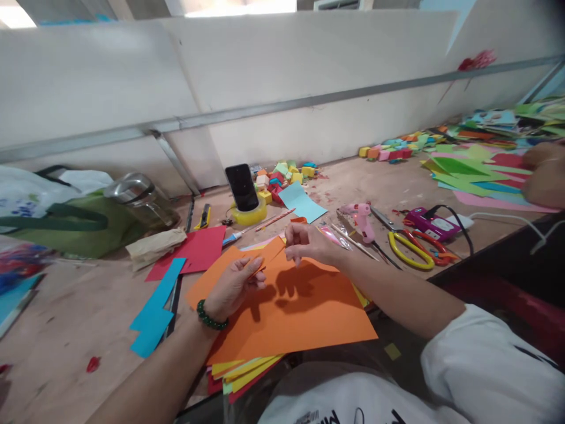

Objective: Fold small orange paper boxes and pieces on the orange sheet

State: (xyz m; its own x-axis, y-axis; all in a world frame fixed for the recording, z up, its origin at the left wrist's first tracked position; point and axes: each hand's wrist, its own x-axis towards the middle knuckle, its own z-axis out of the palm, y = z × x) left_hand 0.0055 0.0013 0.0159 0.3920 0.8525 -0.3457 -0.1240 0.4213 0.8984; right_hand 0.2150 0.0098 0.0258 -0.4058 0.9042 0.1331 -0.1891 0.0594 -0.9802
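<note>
My left hand (236,285), with a green bead bracelet on its wrist, pinches a small folded piece of orange paper (260,268). Just to its right, my right hand (311,244) is raised with curled fingers, the thumb and fingertips drawn together by the paper's pointed end. Whatever lies between those fingertips is too small to make out. Beneath both hands a large orange sheet (309,318) tops a stack of coloured paper (247,374), and their shadows fall on it. A small orange scrap (299,220) shows just behind my right hand.
A phone (242,185) leans in a yellow tape roll (250,215). Right of it lie a pink glue gun (362,222), scissors (408,247) and a purple power strip (430,224). Blue strips (159,300) and red paper (205,250) are left. Another person's hand (545,174) rests far right.
</note>
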